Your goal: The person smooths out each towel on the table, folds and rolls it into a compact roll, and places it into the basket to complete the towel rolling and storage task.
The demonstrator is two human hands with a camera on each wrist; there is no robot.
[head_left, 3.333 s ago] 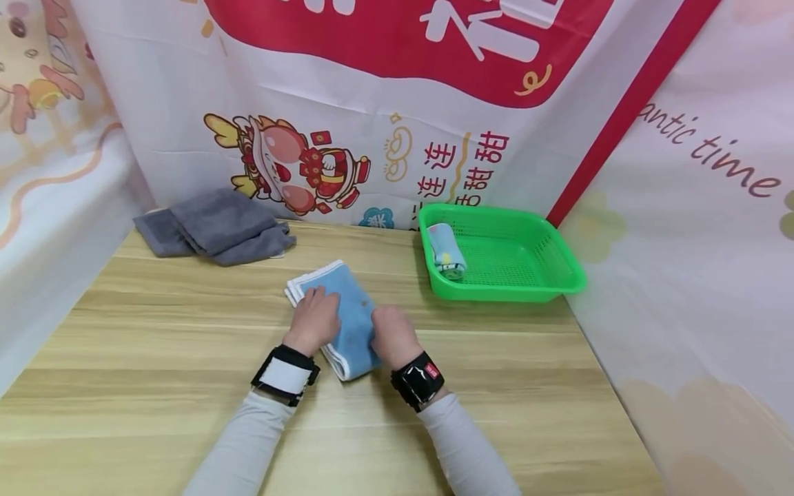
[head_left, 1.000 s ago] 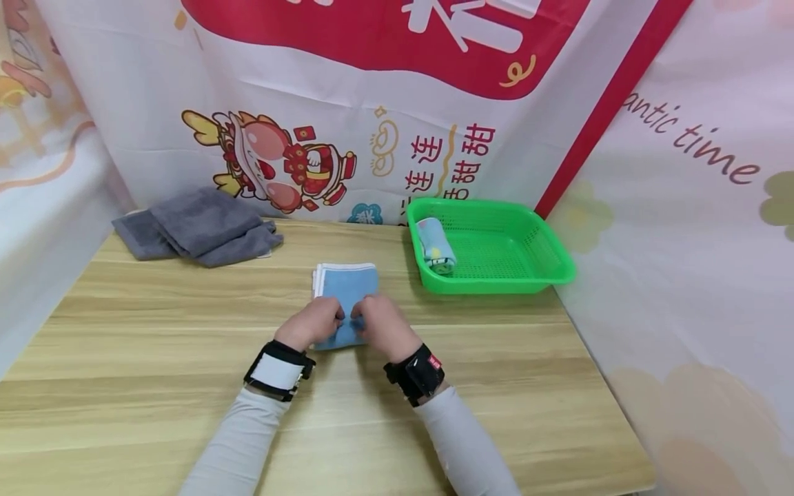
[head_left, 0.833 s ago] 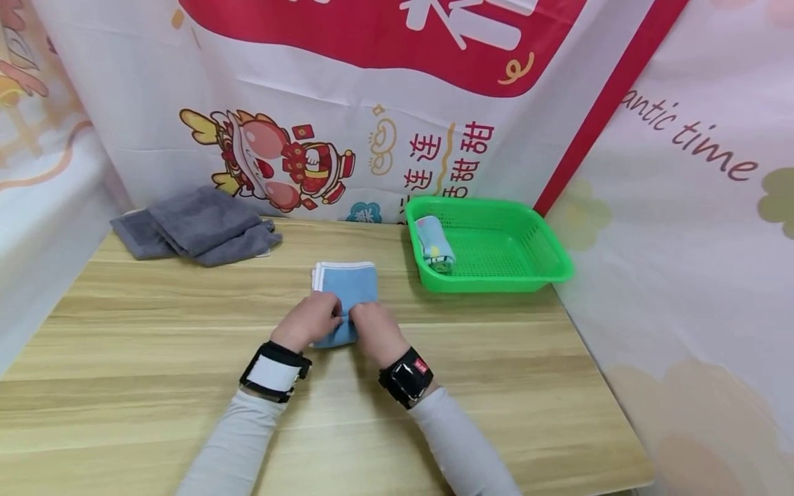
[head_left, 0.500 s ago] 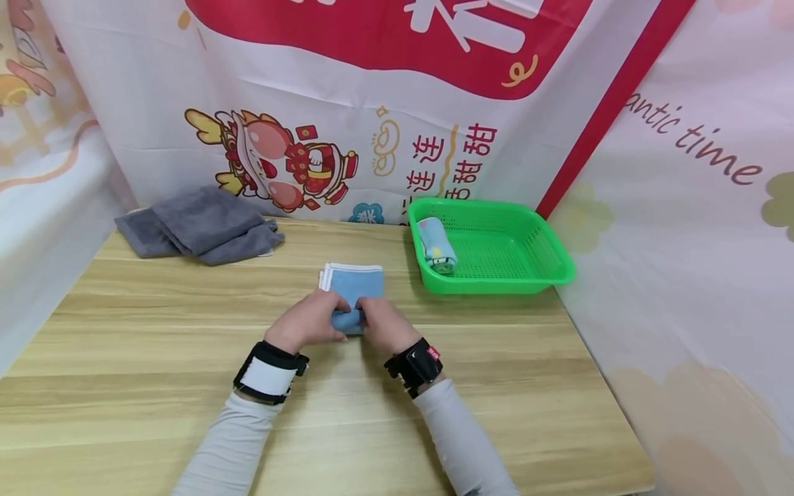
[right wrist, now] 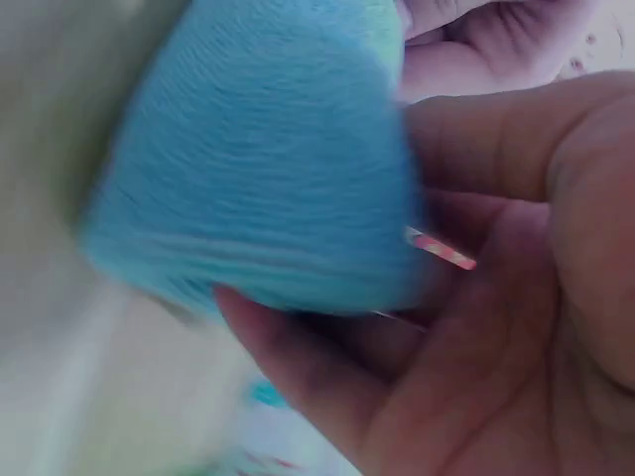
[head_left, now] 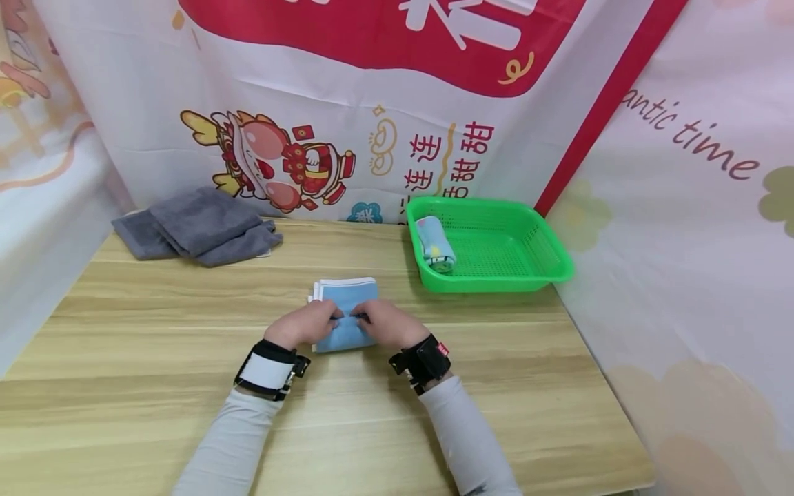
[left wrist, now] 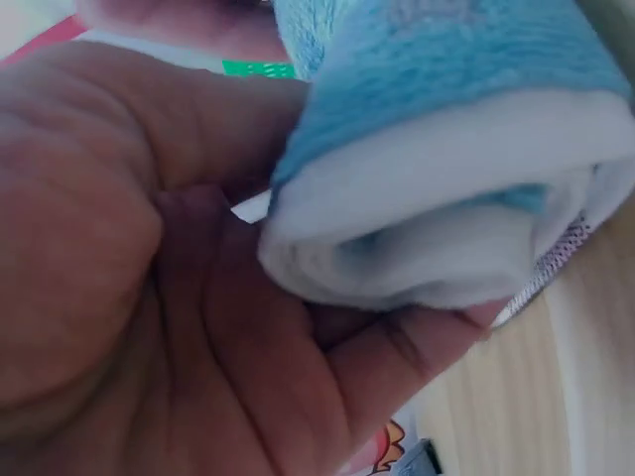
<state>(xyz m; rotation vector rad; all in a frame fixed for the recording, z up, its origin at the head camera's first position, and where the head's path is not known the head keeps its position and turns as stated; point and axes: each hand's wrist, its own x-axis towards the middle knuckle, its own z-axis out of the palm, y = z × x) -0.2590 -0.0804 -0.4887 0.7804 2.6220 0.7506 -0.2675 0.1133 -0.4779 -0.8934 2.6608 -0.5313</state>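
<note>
A folded blue towel (head_left: 349, 295) with white edging lies on the wooden table in front of me. My left hand (head_left: 307, 324) pinches its left side, and my right hand (head_left: 392, 322) pinches its right side. Between the hands, a crease crosses the towel. From the left wrist, the end of the towel (left wrist: 466, 79) shows white layers rolled inward, with the thumb on one side and fingers under it. Blurred in the right wrist view, the blue towel (right wrist: 268, 149) sits between thumb and fingers.
A green plastic basket (head_left: 496, 284) stands at the back right, holding a rolled light-blue towel (head_left: 436, 242) at its left end. Grey towels (head_left: 205, 224) lie in a heap at the back left. Printed cloth (head_left: 347, 76) hangs behind the wooden table (head_left: 155, 386).
Earlier the blue towel lay slanted and longer, with the hands farther apart; now it sits square and shorter. Over the last half second it has come slightly nearer, and its near part looks less bunched.
</note>
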